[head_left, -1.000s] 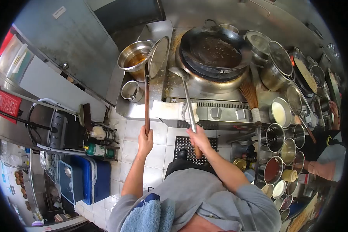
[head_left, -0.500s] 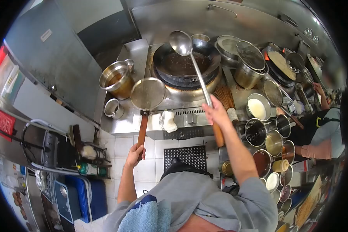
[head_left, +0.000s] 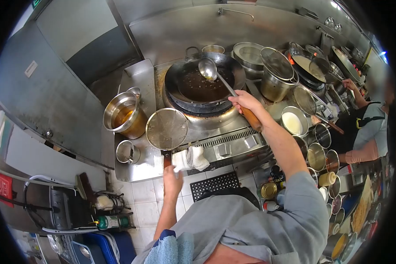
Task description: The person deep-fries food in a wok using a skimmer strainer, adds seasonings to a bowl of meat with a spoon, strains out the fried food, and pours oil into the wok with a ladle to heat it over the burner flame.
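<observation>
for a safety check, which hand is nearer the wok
Right: the right hand is beside the near right rim of the wok; the left hand is farther off toward the person, by the strainer handle.

Bright, fairly even light reaches both hands, whitening the floor tiles beside the left hand, whose fingers look smeared by blur. The right hand is sharper. Ahead of it, the ladle glints over the dark wok, and the steel wall gives a soft sheen. Far right of the hands, blue glare flares and a patch is blurred out. Edges bow strongly, fading into black corners.
</observation>
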Available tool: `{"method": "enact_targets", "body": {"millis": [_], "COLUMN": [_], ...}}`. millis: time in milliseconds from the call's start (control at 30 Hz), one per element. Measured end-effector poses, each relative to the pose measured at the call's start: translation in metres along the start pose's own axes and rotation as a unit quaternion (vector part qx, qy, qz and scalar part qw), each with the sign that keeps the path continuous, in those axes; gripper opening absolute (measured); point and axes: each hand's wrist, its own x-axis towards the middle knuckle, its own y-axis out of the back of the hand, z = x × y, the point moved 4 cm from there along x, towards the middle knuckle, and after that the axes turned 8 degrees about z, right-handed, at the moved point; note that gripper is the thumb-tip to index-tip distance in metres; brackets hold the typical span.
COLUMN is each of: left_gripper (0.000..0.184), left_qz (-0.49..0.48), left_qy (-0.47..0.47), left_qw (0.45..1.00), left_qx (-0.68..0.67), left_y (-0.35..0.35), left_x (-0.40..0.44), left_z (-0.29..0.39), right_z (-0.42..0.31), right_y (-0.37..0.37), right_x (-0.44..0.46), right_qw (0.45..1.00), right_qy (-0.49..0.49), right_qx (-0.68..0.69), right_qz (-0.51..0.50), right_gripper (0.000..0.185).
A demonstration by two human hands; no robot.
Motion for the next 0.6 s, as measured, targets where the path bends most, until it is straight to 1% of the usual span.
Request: {"method": "enact_targets", "body": {"millis": [67,100,133,167,200,267,333,367,400,467,567,600], "left_gripper": [0.05,0.059,0.068,0.077,0.083,0.097,0.099,0.1,0.097,0.085,0.07,0.069], "left_qz": [-0.037,-0.036,-0.033,-0.029,-0.042,-0.068,-0.081,-0.09,-0.071,-0.092,-0.104,-0.112], "left_qy": [-0.058,-0.055,-0.052,-0.048,-0.036,-0.014,0.039,0.062,0.051,0.063,0.088,0.092], "left_qw": [0.998,0.998,0.998,0.998,0.998,0.995,0.991,0.988,0.987,0.986,0.986,0.983], "left_qx": [-0.01,-0.015,-0.02,-0.024,0.006,0.067,0.098,0.113,0.133,0.125,0.097,0.111], "left_y": [-0.032,-0.045,-0.057,-0.065,-0.074,-0.087,-0.091,-0.092,-0.094,-0.101,-0.113,-0.113], "left_x": [0.014,0.018,0.021,0.024,0.027,0.031,0.034,0.034,0.034,0.033,0.032,0.034], "left_z": [0.02,0.029,0.037,0.043,0.044,0.047,0.044,0.041,0.04,0.029,0.019,0.021], "right_z": [-0.005,-0.012,-0.011,-0.01,-0.009,-0.01,-0.023,-0.025,-0.031,-0.042,-0.066,-0.074], "right_y": [-0.014,-0.024,-0.028,-0.031,-0.036,-0.046,-0.044,-0.042,-0.039,-0.032,-0.014,-0.006], "right_x": [0.003,-0.002,0.0,0.002,0.005,0.009,0.011,0.012,0.008,0.002,-0.009,-0.012], "right_qw": [0.997,0.99,0.972,0.945,0.908,0.809,0.68,0.633,0.62,0.593,0.6,0.598], "right_qy": [-0.031,-0.045,-0.087,-0.127,-0.168,-0.239,-0.29,-0.3,-0.298,-0.304,-0.28,-0.271], "right_qx": [0.062,0.128,0.213,0.296,0.376,0.519,0.646,0.686,0.697,0.718,0.722,0.725], "right_qz": [-0.019,-0.049,-0.056,-0.065,-0.073,-0.138,-0.191,-0.197,-0.203,-0.203,-0.202,-0.209], "right_gripper": [0.016,0.018,0.018,0.018,0.018,0.019,0.02,0.022,0.022,0.021,0.02,0.02]}}
